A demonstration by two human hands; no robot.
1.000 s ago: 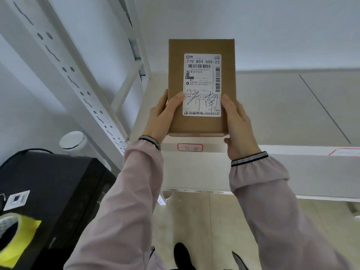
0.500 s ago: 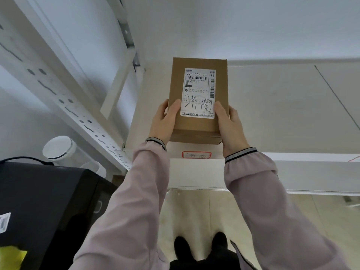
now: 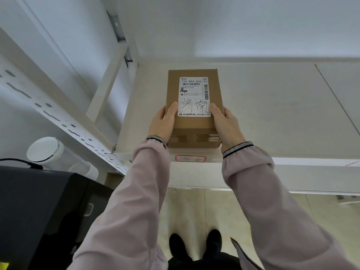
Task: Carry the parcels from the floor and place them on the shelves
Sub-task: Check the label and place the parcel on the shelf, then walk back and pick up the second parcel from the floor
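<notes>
Here we see a brown cardboard parcel with a white shipping label [image 3: 193, 108] lying flat on the white metal shelf [image 3: 272, 114], near its front edge and left end. Our 2 hands clasp its near end: the left hand [image 3: 162, 123] and the right hand [image 3: 227, 124] press the sides, thumbs on top. A red-bordered tag [image 3: 190, 158] sits on the shelf lip just below the parcel.
</notes>
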